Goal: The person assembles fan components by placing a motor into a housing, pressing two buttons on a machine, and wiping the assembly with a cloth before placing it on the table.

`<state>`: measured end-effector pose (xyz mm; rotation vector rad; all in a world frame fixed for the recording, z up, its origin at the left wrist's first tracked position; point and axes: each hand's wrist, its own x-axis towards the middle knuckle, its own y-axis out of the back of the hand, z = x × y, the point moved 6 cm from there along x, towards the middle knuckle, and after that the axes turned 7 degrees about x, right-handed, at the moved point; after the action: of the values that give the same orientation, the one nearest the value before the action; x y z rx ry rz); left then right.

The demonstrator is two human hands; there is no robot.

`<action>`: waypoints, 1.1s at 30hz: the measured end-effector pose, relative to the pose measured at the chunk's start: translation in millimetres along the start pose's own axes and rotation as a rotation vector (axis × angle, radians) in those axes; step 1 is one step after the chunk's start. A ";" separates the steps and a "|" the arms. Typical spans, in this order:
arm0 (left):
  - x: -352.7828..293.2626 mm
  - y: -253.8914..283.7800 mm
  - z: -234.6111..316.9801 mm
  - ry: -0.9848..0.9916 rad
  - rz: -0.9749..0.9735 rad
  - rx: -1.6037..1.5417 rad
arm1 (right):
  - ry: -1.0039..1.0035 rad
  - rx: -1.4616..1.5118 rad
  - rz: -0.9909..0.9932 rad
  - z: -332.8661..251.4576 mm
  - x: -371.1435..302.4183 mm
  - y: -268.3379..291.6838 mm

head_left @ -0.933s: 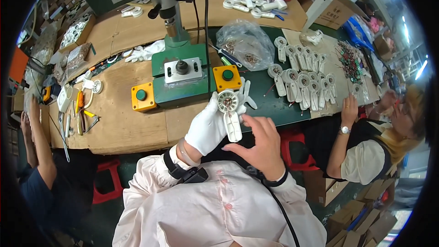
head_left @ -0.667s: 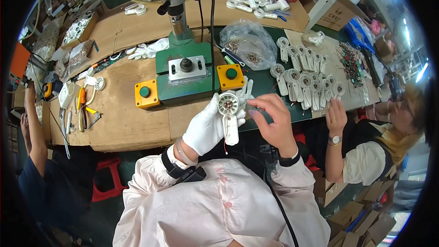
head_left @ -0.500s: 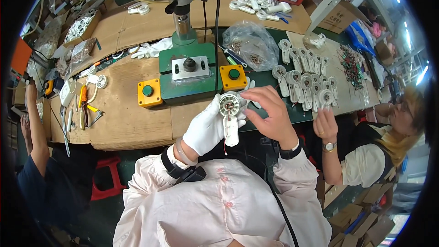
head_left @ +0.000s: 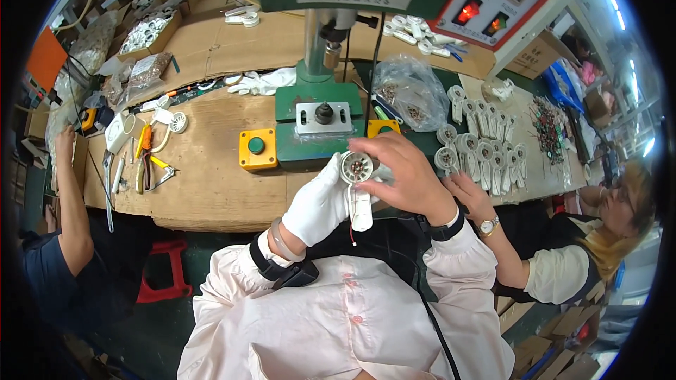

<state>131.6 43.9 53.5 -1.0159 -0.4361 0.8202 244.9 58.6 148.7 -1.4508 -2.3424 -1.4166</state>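
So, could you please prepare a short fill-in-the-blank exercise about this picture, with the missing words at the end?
1. The left hand wears a glove coloured ____.
2. At its top, by the right hand, the held white part is ____ in shape.
3. The yellow box left of the press has a button coloured ____.
4. The stool at the lower left is coloured ____.

Missing words: white; round; green; red.
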 end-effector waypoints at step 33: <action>6.8 28.1 35.0 -0.083 0.120 -0.045 | -0.111 -0.103 0.211 26.6 60.8 8.6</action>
<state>101.6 76.9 45.4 -1.0596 -0.4695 0.9670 227.6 120.7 167.0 -1.7870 -2.1250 -1.4532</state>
